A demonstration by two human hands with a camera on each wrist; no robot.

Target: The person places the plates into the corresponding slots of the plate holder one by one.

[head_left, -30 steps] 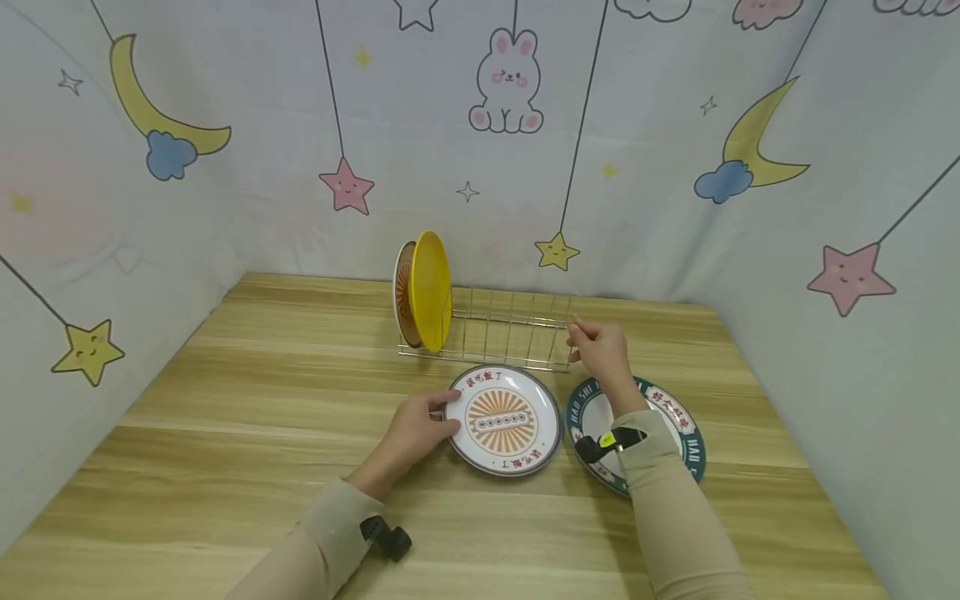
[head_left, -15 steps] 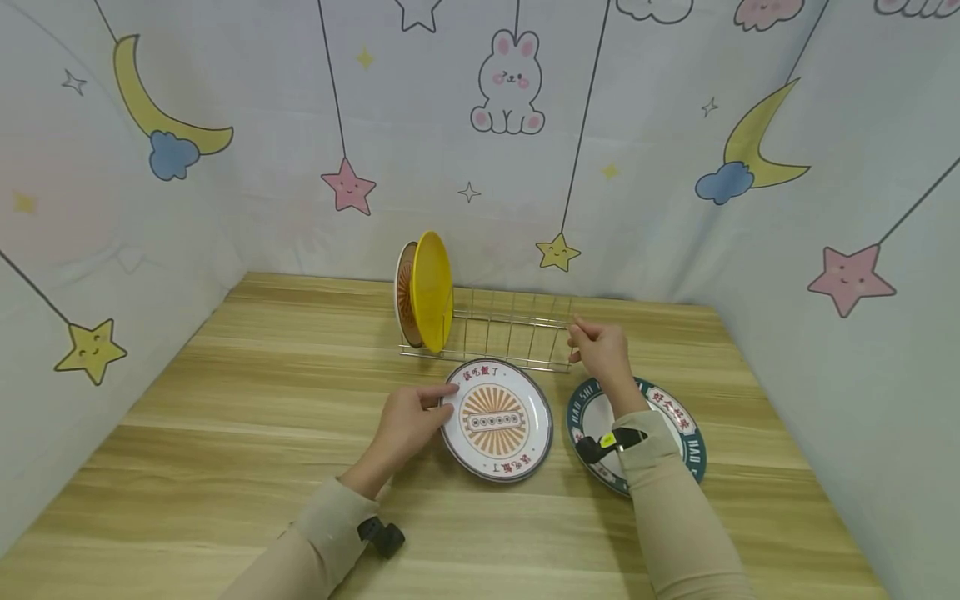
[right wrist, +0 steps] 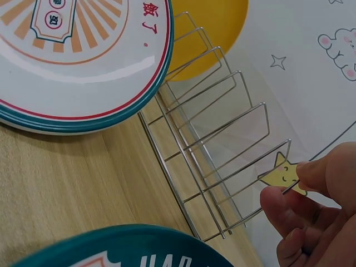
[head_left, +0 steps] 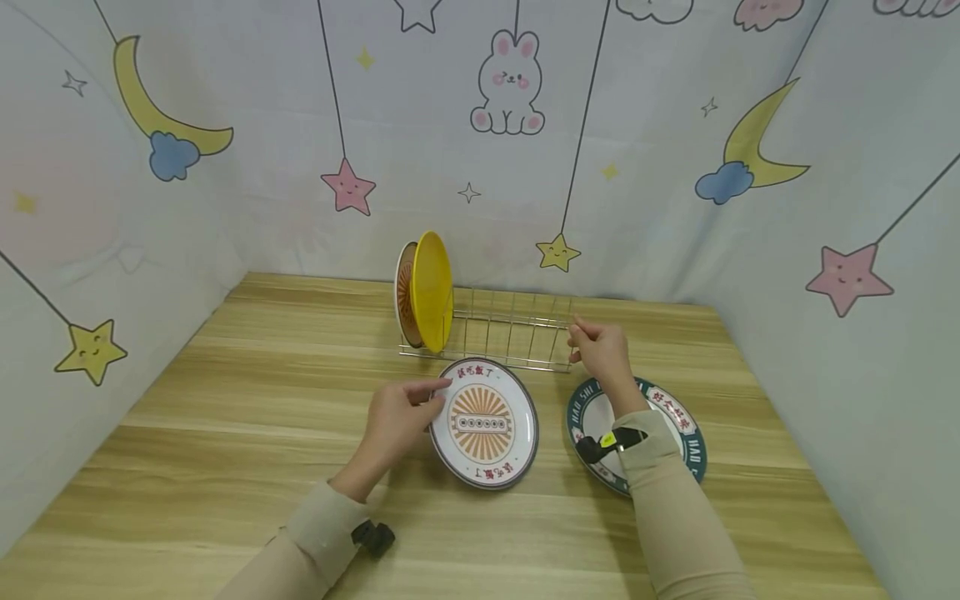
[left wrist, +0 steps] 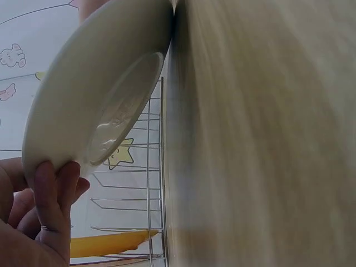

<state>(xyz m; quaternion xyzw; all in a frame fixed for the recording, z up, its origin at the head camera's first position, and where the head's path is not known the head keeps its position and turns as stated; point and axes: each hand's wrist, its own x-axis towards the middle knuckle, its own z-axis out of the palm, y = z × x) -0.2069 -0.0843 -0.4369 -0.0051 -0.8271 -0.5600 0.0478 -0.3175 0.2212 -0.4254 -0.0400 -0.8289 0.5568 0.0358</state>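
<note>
A person in long beige sleeves works at a wooden table [head_left: 225, 458]. The left hand [head_left: 397, 417] pinches the near-left rim of a white plate [head_left: 483, 423] with a sunburst print, fingers underneath. The plate is tilted, its left side lifted; the left wrist view suggests its opposite edge is touching the table, though contact is hard to confirm. It sits just in front of a wire rack [head_left: 510, 320]. The right hand [head_left: 603, 350] pinches the rack's right end wire between thumb and forefinger, apparently to steady it. At the rack's left end a brown-patterned plate [head_left: 406, 296] and a yellow plate [head_left: 432, 292] stand on edge, side by side. A green-rimmed plate [head_left: 688, 429] lies on the table, partly beneath the right forearm.

The step appears to be picking up the white plate for racking. The next move likely calls for raising it, turning it upright and fitting it into a slot right of the yellow plate, the rack held firm.
</note>
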